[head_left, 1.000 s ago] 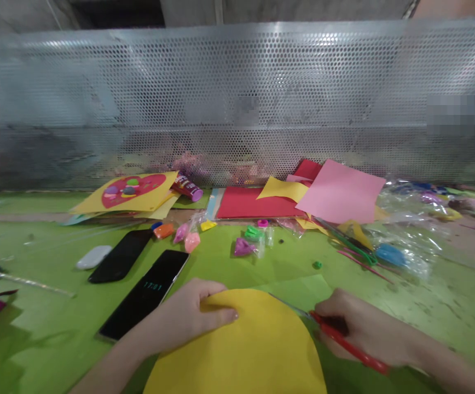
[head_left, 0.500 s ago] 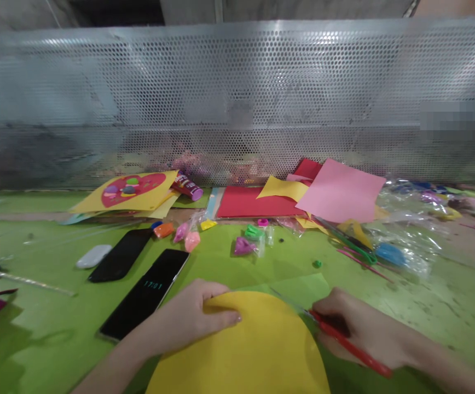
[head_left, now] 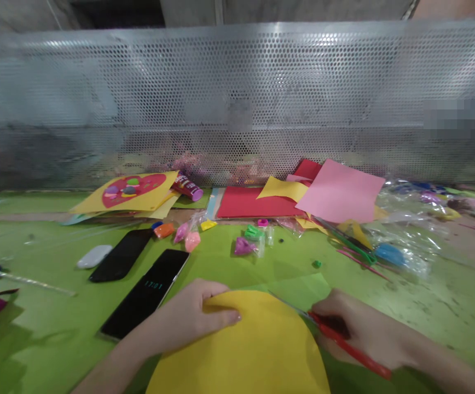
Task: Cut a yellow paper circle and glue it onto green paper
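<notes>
The yellow sheet point(head_left: 245, 350) was at the near middle of the view, over the green bench point(head_left: 446, 317), pinched at its far left edge by the left hand point(head_left: 198, 309), thumb on top. The right hand point(head_left: 354, 323) was closed round the red-handled scissors point(head_left: 354, 350), whose blades lay along the sheet's curved right rim; whether they bit into it could not be told. A smooth curve seemed to call for short snips, the left hand turning the sheet into steady blades, its thumb clear of their line. The sheet's rounded end pointed away from the person; its near end was out of view, so its long axis was uncertain. The scissors ran slantwise, tips toward the far left. Beyond lay a pale green piece point(head_left: 305, 284); left of the left hand, a phone point(head_left: 149, 293).
</notes>
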`<action>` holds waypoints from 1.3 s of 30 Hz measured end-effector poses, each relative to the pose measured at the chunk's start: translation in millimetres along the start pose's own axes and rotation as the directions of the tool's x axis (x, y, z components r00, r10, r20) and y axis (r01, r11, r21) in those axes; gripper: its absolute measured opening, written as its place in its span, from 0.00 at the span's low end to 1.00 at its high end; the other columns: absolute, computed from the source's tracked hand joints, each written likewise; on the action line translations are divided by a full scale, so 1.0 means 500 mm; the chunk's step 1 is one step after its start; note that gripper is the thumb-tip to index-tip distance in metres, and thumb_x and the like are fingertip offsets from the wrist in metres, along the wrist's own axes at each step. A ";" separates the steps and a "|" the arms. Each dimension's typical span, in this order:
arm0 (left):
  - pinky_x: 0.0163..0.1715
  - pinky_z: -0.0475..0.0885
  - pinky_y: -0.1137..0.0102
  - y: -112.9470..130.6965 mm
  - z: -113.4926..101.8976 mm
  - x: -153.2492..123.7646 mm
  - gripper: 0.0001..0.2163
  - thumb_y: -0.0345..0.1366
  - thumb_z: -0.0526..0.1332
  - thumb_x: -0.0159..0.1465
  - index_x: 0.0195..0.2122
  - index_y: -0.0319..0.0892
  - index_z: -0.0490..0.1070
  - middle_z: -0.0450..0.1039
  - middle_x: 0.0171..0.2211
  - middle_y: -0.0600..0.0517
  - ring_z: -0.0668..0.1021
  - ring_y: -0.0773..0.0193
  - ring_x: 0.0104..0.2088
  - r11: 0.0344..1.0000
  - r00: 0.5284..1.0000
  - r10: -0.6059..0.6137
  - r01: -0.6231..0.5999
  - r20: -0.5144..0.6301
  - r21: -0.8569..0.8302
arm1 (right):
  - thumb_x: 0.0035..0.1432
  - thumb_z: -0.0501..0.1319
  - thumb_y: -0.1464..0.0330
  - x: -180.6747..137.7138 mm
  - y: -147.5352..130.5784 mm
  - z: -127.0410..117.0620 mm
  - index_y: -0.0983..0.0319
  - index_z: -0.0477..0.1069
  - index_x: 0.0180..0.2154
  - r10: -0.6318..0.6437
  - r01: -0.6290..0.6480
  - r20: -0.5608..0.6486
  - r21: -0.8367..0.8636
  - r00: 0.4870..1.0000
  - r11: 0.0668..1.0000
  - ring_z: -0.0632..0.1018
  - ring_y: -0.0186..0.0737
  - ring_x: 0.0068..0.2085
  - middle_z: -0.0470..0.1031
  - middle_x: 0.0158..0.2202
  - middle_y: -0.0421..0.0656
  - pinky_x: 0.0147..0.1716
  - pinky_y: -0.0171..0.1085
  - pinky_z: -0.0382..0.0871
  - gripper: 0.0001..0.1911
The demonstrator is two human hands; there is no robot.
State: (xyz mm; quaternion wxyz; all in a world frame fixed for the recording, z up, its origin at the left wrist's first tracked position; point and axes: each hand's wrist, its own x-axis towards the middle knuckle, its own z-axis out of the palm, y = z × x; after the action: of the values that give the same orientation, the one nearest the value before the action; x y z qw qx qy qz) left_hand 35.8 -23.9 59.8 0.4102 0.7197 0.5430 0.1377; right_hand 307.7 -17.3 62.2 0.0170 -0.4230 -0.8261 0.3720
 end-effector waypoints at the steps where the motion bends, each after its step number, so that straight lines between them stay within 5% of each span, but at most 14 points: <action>1: 0.22 0.56 0.75 0.000 0.000 0.000 0.14 0.47 0.56 0.54 0.21 0.40 0.63 0.57 0.21 0.58 0.63 0.68 0.24 1.000 1.000 -0.002 0.002 0.002 -0.002 | 0.40 0.51 0.77 0.000 0.000 -0.001 0.63 0.52 0.16 -0.002 0.002 -0.002 -0.009 1.000 1.000 0.57 0.26 0.20 0.55 0.15 0.33 0.18 0.29 0.46 0.08; 15: 0.22 0.56 0.75 0.000 0.001 -0.002 0.14 0.46 0.56 0.54 0.21 0.40 0.63 0.56 0.21 0.58 0.62 0.69 0.24 1.000 1.000 -0.008 0.008 0.007 -0.017 | 0.38 0.49 0.80 0.000 0.001 0.001 0.63 0.53 0.16 0.009 -0.009 0.004 0.047 1.000 0.999 0.59 0.25 0.18 0.58 0.14 0.33 0.17 0.29 0.45 0.08; 39: 0.23 0.59 0.75 -0.005 -0.001 -0.001 0.12 0.45 0.57 0.54 0.26 0.41 0.70 0.65 0.23 0.57 0.67 0.68 0.25 0.998 0.999 -0.014 0.016 0.050 -0.059 | 0.42 0.51 0.76 0.000 0.000 0.002 0.62 0.50 0.17 0.003 -0.002 -0.019 0.021 1.000 1.000 0.55 0.26 0.20 0.50 0.16 0.33 0.17 0.30 0.44 0.10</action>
State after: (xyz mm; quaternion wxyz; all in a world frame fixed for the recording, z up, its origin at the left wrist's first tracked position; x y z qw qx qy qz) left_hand 33.7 -24.0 58.2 0.4456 0.7063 0.5338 0.1328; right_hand 307.7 -17.9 61.6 0.0286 -0.4272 -0.8215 0.3767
